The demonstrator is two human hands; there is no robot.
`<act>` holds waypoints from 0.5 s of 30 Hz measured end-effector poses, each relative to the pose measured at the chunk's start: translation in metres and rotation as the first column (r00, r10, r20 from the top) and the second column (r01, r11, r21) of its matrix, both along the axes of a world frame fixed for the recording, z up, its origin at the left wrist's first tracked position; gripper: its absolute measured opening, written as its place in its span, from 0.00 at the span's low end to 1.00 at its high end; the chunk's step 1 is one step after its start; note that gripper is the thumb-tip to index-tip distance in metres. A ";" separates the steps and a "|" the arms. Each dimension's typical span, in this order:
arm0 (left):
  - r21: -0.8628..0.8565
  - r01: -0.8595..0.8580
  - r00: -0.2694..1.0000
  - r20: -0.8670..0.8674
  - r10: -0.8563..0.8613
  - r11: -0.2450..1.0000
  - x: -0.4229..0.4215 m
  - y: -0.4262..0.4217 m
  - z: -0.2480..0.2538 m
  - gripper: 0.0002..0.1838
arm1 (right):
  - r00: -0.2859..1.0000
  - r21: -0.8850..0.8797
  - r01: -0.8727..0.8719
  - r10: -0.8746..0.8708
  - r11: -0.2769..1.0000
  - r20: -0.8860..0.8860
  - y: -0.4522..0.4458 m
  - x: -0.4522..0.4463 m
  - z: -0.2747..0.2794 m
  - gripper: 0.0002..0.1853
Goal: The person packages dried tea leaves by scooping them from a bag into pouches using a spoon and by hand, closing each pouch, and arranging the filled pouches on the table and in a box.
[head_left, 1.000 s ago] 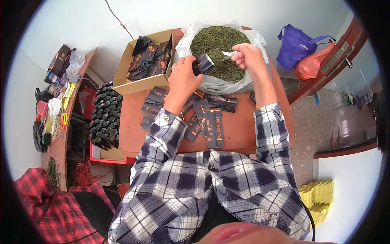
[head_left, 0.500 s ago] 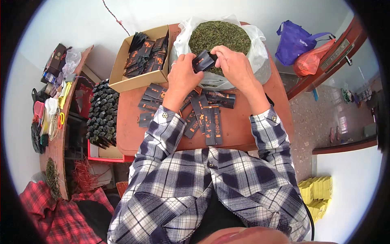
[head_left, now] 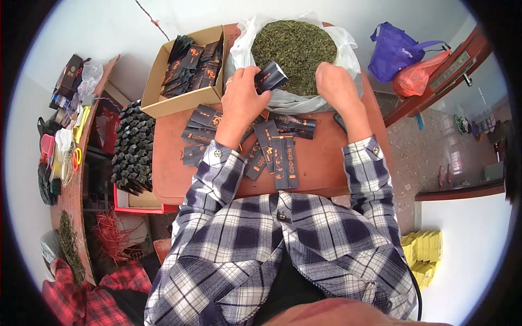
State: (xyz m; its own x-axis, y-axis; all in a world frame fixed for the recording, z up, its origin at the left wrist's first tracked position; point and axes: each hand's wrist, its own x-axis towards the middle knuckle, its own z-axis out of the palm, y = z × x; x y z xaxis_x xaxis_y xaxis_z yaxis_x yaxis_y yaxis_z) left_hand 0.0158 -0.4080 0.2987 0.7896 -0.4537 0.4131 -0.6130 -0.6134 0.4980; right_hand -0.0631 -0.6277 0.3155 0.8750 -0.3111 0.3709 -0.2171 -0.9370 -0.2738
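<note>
My left hand (head_left: 246, 98) grips a small black packet (head_left: 271, 77) with orange print, tilted, its open mouth to the upper right, showing a pale inside. To its right, my right hand (head_left: 337, 89) is at the right edge of the dried tea leaves (head_left: 293, 51), its fingers curled together. What they hold, if anything, is hidden. The leaves fill a clear plastic bag (head_left: 242, 49) on the table. Below my hands several flat black packets (head_left: 285, 163) with orange print lie overlapping on the reddish table (head_left: 337, 163).
A cardboard box (head_left: 163, 108) of black packets (head_left: 196, 68) stands at the table's back left. Many dark bundled packets (head_left: 133, 149) sit in a red-edged box (head_left: 138, 204). At left is a cluttered shelf (head_left: 89, 179); at right hang a purple bag (head_left: 397, 54) and a red bag (head_left: 418, 76).
My right hand has left the packet's mouth and moved right, to the edge of the tea. My left hand still holds the packet, now with its mouth open.
</note>
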 end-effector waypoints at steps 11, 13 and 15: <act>0.019 0.010 1.000 -0.022 -0.009 1.000 0.001 -0.001 0.003 0.26 | 0.997 0.894 0.002 -0.074 0.449 0.035 -0.001 0.016 -0.024 0.14; 0.027 0.012 0.999 -0.031 -0.011 1.000 0.002 -0.002 0.003 0.26 | 0.993 0.922 -0.035 -0.094 0.387 0.077 -0.007 0.016 -0.019 0.14; 0.029 0.021 0.999 -0.039 -0.020 0.999 0.003 -0.003 0.002 0.26 | 0.987 0.931 -0.074 -0.109 0.358 0.121 -0.016 0.018 -0.016 0.15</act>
State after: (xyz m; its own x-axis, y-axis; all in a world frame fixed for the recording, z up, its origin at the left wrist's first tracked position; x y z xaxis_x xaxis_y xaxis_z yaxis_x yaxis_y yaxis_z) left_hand 0.0184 -0.4106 0.3004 0.7951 -0.4815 0.3687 -0.6062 -0.6155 0.5036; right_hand -0.0454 -0.6439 0.2998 0.8330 -0.5505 -0.0561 -0.1051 -0.0579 -0.9928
